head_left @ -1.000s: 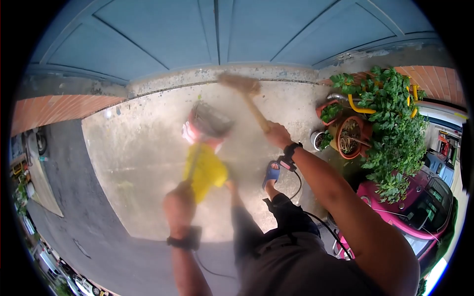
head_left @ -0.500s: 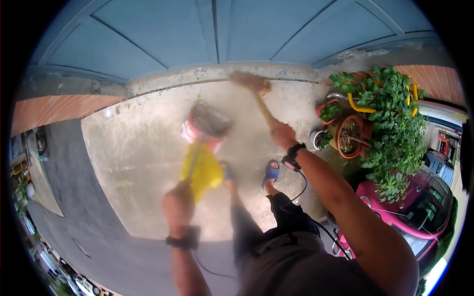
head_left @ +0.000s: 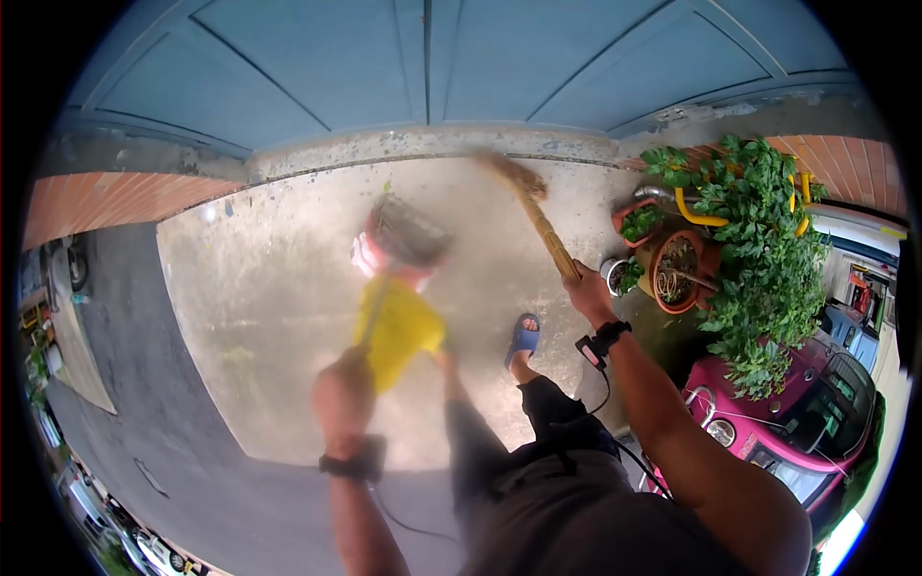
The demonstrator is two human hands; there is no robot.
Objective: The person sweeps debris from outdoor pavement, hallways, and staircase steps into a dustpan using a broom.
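Closest to me, the person's left hand (head_left: 343,396), blurred, is wrapped round the handle of a dustpan (head_left: 411,235); a smeared yellow patch (head_left: 396,341) shows along that handle. The right hand (head_left: 589,291) grips a broom (head_left: 545,228) by its stick. A blue slipper (head_left: 523,338) stands on the concrete floor (head_left: 279,317). Farther out, the dustpan's pan sits left of the broom's blurred bristles, which are near the foot of the blue door (head_left: 519,58). I can't tell whether they touch the floor.
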